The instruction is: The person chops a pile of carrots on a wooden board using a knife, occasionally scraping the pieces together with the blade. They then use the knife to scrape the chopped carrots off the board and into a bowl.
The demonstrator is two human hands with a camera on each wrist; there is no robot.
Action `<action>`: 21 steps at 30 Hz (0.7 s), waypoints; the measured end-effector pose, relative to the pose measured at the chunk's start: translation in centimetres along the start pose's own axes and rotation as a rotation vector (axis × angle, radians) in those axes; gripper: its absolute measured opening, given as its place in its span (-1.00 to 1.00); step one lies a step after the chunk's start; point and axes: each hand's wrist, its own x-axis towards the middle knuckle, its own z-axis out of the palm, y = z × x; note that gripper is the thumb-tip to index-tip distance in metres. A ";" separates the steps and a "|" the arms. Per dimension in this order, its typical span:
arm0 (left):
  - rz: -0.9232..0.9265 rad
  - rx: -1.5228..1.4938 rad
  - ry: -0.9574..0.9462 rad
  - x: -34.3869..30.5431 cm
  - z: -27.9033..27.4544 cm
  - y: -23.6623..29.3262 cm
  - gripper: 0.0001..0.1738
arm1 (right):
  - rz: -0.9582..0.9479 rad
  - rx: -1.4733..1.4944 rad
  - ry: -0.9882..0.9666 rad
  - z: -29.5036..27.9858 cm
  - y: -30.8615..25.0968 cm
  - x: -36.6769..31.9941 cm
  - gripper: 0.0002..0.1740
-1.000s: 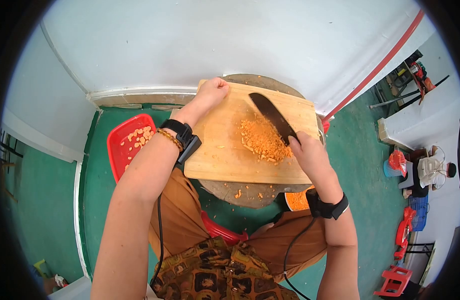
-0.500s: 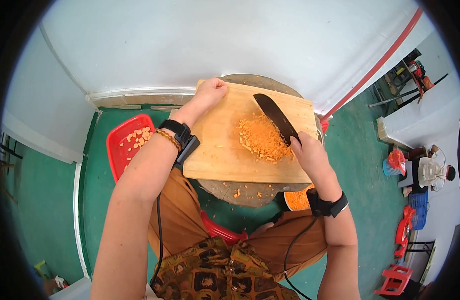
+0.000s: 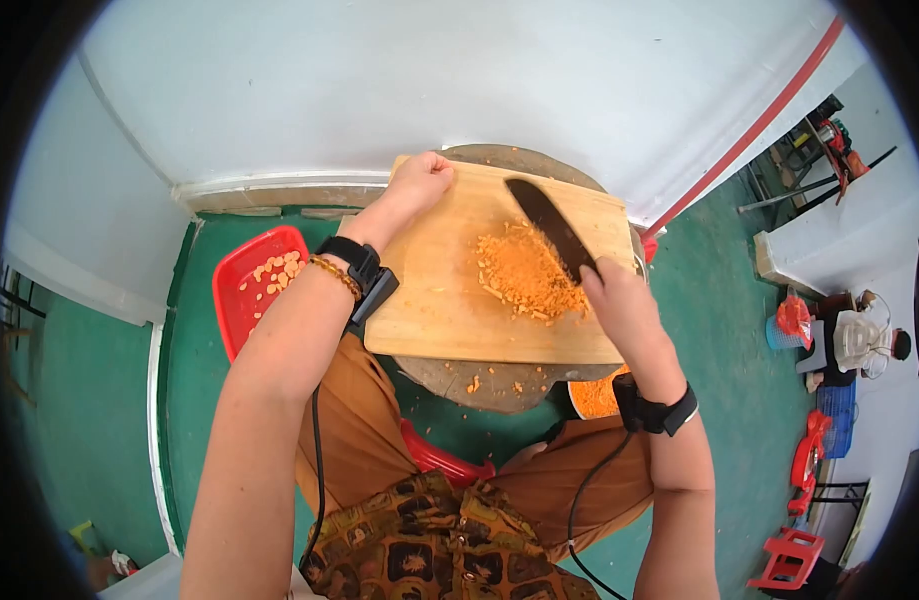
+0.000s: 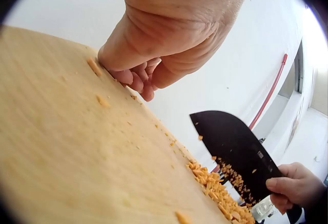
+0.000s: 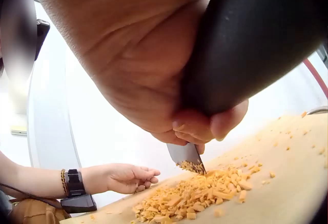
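My right hand [image 3: 622, 305] grips the black handle of a broad, dark-bladed kitchen knife [image 3: 544, 220]. Its blade slants over the right side of a heap of finely chopped carrot [image 3: 519, 275], with orange bits stuck to its face in the left wrist view. Under the heap lies a wooden cutting board [image 3: 429, 290]. At the board's far left corner rests my left hand [image 3: 419, 188], its fingers curled in at the edge, apart from knife and carrot. Seen from the left wrist, the left hand [image 4: 169, 39] touches the board rim and holds nothing visible.
A round wooden block [image 3: 469, 385] supports the board, with carrot crumbs on it. Left of it, a red basin [image 3: 229, 270] contains orange slices. A bowl of orange bits [image 3: 594, 398] sits below the board's right corner. A white wall [image 3: 379, 90] stands close behind.
The knife has shifted slightly right, then its blade has risen a little, blurred by motion. The left hand stays at the board's corner.
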 end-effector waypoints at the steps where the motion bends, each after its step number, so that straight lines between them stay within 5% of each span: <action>1: 0.001 0.007 0.005 0.2 0.0 0.1 -0.81 | 0.002 -0.018 -0.018 0.0 0.2 0.1 -0.65; 21: 0.002 -0.007 -0.002 0.8 0.1 -0.5 -0.79 | 0.070 -0.065 -0.057 0.2 1.2 0.4 -0.64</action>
